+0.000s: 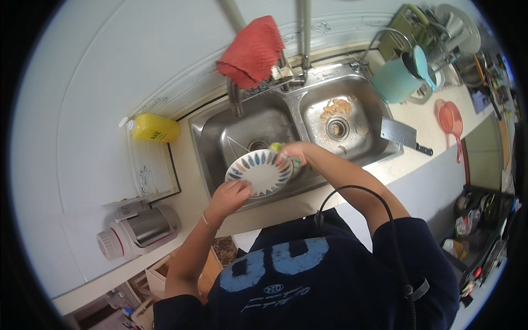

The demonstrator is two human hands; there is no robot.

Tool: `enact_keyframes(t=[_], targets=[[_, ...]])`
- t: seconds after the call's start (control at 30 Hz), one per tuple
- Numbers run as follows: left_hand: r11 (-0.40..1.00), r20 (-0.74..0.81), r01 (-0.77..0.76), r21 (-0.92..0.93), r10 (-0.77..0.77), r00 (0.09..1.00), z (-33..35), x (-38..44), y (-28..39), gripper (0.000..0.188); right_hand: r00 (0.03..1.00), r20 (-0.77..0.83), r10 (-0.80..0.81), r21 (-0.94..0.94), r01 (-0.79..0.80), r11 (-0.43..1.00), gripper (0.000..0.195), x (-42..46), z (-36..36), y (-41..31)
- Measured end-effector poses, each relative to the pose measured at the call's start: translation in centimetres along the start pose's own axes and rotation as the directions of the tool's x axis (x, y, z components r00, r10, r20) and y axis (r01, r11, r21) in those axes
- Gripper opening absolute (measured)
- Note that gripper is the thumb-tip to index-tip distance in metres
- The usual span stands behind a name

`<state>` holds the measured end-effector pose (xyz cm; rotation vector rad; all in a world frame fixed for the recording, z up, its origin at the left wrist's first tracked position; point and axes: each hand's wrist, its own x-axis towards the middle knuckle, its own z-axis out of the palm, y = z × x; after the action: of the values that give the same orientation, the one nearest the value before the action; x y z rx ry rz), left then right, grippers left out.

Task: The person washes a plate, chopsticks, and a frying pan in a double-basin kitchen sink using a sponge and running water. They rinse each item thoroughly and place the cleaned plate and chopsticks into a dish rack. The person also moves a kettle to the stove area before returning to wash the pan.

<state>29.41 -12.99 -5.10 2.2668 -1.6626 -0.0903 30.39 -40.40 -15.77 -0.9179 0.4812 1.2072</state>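
A white plate [264, 176] with a ring of blue, grey and orange leaf shapes is tilted over the near side of the left sink basin [210, 152]. My left hand [233, 196] grips its left rim, thumb on the upper face. At the plate's upper right edge is my right hand [295, 154], blurred, its fingers around a small yellow-green thing [275, 146] that looks like a sponge. Part of that thing is hidden by the fingers. Behind the plate, a thin triangular rack or wire [237, 144] shows beside the basin's drain.
Peelings [336, 108] lie in the right basin [367, 95]. A cleaver [399, 133] rests across its right edge, near a pink ladle [449, 117] and turquoise jug [392, 80]. A red cloth [253, 51] hangs over the faucet [235, 99]. Left are a yellow detergent bottle [156, 128] and a steel-and-white vacuum flask [148, 227].
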Motion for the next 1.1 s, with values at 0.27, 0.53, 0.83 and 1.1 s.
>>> enact_keyframes(t=[0.27,0.53,0.83,1.1], targets=[[0.674,-0.254,0.714,-0.187,-0.736,0.628,9.9,-0.6,-5.0,0.071,0.907,-0.398,-0.140,0.533,0.353,0.769,0.034,9.6,-4.7,8.7],[-0.111,0.408,0.984,-0.138,-0.912,-0.046,24.0,-3.8,-10.8,0.076,0.753,-0.641,-0.150,0.494,0.554,0.671,0.040,10.3,-2.4,8.7],[-0.202,0.048,0.962,-0.184,-0.979,-0.197,24.2,2.9,-11.6,0.058,0.687,-0.720,-0.100,0.531,0.638,0.558,0.033,12.3,-3.2,9.4],[-0.161,0.218,0.961,-0.225,-0.970,-0.112,23.8,-2.6,-12.2,0.025,0.512,-0.859,-0.005,0.373,0.632,0.679,0.031,16.2,-4.7,10.0]])
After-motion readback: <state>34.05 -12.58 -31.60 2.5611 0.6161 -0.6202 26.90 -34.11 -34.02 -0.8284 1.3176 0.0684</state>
